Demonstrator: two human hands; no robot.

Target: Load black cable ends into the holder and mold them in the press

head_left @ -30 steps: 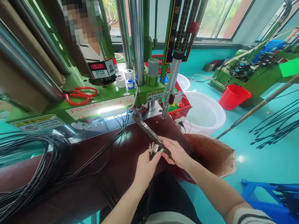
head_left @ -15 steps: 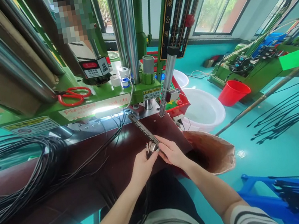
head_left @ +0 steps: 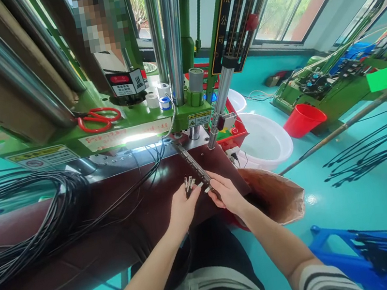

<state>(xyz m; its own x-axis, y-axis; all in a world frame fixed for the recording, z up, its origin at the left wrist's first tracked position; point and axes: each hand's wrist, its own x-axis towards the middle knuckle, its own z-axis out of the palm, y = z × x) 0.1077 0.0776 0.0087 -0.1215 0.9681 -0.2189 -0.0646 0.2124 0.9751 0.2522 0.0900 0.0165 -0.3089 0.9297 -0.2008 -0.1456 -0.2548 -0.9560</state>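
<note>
My left hand (head_left: pixel 183 209) is closed round a small bunch of cable ends with metal plugs (head_left: pixel 190 184) that stick up above the fingers. Black cable hangs below that hand, in front of my dark trousers. My right hand (head_left: pixel 226 192) grips the near end of a long, narrow, dark metal bar (head_left: pixel 192 163) with slots along it. Its far end points at the press bed. A small light-coloured piece (head_left: pixel 207 190) shows at the bar's near end, between the two hands; what it is I cannot make out.
A green press (head_left: pixel 104 139) stands ahead, with red-handled scissors (head_left: pixel 97 120) and tape rolls on it. Coiled black cables (head_left: pixel 58 196) lie on the brown table (head_left: pixel 153 195) at left. A paper bag (head_left: pixel 277 190), white tub (head_left: pixel 266 138) and blue stool (head_left: pixel 327 246) are at right.
My hands have moved slightly apart, so the plugs in the left now stand clear of the bar. The bar's near end has shifted a little to the right with my right hand.
</note>
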